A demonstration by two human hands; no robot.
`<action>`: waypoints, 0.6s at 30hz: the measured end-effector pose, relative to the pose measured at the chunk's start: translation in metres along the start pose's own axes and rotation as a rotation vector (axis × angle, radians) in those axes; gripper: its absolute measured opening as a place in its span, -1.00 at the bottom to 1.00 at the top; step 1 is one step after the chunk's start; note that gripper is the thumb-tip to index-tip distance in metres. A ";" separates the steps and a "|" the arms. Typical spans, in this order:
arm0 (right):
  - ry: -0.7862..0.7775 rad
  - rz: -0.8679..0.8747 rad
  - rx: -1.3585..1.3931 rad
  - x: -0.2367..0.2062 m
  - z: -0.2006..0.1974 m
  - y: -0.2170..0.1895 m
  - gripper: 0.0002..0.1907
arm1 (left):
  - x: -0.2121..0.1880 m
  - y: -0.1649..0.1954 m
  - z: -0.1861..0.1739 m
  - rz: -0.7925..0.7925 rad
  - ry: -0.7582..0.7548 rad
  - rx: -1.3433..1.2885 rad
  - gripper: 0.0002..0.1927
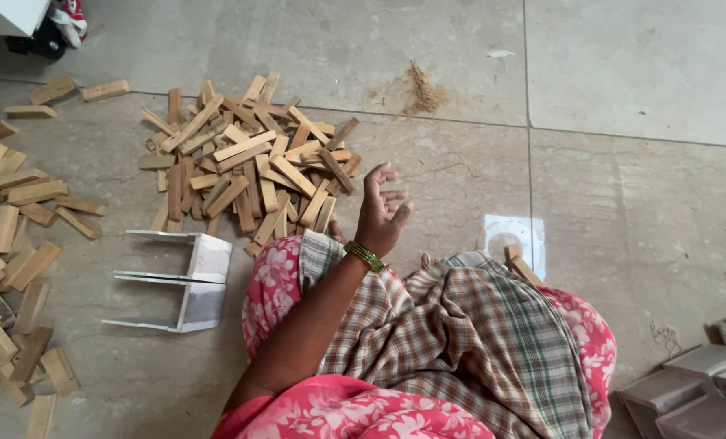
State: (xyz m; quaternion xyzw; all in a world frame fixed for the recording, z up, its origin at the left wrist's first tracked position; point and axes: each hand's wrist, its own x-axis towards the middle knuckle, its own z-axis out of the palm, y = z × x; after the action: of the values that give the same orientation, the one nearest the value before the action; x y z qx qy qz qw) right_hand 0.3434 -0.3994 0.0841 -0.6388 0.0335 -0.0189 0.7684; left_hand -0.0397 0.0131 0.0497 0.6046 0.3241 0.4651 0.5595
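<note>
Person sits on the tiled floor [623,203] with a checked cloth [460,333] over the lap. Only the left hand [383,210] shows, a green bangle [365,256] on its wrist. Its fingers are spread apart and it is empty, gripping nothing. It hovers just beside the near right edge of the pile of wooden sticks [253,167], close to the nearest sticks but not clearly touching any. The right hand is out of view, so I cannot tell its state. The pile lies ahead and left of the lap, with sticks crossing at all angles. A looser scatter of wooden blocks [13,244] is well apart at far left, and a white U-shaped metal bracket [192,280] lies on its side between the two, near the left knee. There is a sawdust patch [422,93] beyond the pile and grey trays [688,394] at lower right. Judged step: a reach toward the pile, no stick taken yet. A pick here would call for lowering the open fingers onto one edge stick and closing on that one alone, since its neighbours overlap and could come along with it.
</note>
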 end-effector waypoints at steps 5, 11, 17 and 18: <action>-0.027 0.001 0.011 -0.012 0.025 0.010 -0.32 | 0.000 -0.032 -0.006 -0.101 0.138 -0.077 -0.22; -0.154 0.003 0.134 -0.019 0.067 0.008 -0.32 | 0.000 -0.042 -0.003 -0.114 0.142 -0.139 -0.26; -0.467 0.208 0.361 -0.049 0.176 0.073 -0.33 | 0.001 -0.037 0.001 -0.192 0.079 -0.045 -0.26; -0.511 0.252 0.359 -0.060 0.194 0.087 -0.33 | 0.002 -0.038 0.002 -0.195 0.065 -0.005 -0.25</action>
State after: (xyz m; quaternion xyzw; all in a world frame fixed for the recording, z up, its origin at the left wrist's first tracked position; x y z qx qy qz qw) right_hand 0.2969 -0.1893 0.0353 -0.4683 -0.0853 0.2313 0.8485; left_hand -0.0324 0.0208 0.0127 0.5532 0.3985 0.4286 0.5928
